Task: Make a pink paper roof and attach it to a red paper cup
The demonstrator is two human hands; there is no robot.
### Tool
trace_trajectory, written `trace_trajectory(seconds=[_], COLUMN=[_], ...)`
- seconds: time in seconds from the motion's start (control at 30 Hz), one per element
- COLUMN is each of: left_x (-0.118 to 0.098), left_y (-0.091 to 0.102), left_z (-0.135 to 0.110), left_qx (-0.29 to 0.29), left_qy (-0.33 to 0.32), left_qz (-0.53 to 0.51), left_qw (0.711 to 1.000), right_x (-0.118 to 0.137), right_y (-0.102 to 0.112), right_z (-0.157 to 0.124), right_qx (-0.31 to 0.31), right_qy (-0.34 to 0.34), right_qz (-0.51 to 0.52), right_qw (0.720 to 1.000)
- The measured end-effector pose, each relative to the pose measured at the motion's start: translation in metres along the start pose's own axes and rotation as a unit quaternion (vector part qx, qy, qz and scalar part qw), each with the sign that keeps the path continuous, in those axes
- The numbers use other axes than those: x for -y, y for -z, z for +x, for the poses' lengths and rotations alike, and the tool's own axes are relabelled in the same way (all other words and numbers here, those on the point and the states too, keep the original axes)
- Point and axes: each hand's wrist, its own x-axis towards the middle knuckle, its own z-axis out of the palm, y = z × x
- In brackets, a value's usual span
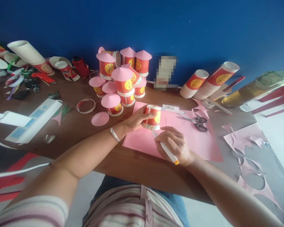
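My left hand (140, 118) is wrapped round a red paper cup (151, 121) with a yellow emblem and a patterned white band along its lower edge. It holds the cup over a pink paper sheet (191, 143). In my right hand (176, 143) is a white marker pen (168, 152) with an orange end, its tip close below the cup's lower edge. Behind the cup, a second white marker (171, 107) lies on the sheet. Black-handled scissors (198, 120) rest at the sheet's right side.
Several red cups with pink paper cones (121, 75) are grouped at the back. Stacked paper cups (217, 80) lean right, near a bottle (253, 90) and pink offcuts (243, 142). Leftward are a tape ring (85, 106), a pink cone (100, 119) and a power strip (34, 121).
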Motion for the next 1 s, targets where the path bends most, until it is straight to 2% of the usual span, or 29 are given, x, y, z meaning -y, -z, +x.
trace_trajectory(seconds=[0.1,0.23,0.6,0.8,1.0], left_x=[0.0023,0.0049,0.0029,-0.0011,-0.0022], left_y=[0.0020,0.0043,0.0007,-0.0007,-0.0010], left_z=[0.0017,0.0037,0.0017,-0.0010,-0.0020], left_qx=[-0.011,0.003,0.019,0.033,0.033], left_qy=[-0.009,-0.023,-0.013,-0.002,-0.005], left_qz=[-0.022,-0.038,0.030,0.034,0.043], left_qw=[1.000,0.999,0.999,0.999,0.999], right_x=[0.0009,0.0017,0.0031,0.0000,-0.0007], right_y=[0.0010,0.0012,-0.0014,0.0051,0.0061], right_z=[0.0002,-0.0003,0.0028,0.0006,0.0020], right_qx=[0.009,0.017,0.013,-0.001,0.009], right_qy=[-0.004,-0.020,0.001,-0.092,-0.095], right_qz=[0.021,0.051,0.080,0.069,0.079], right_qw=[1.000,0.998,0.997,0.993,0.992])
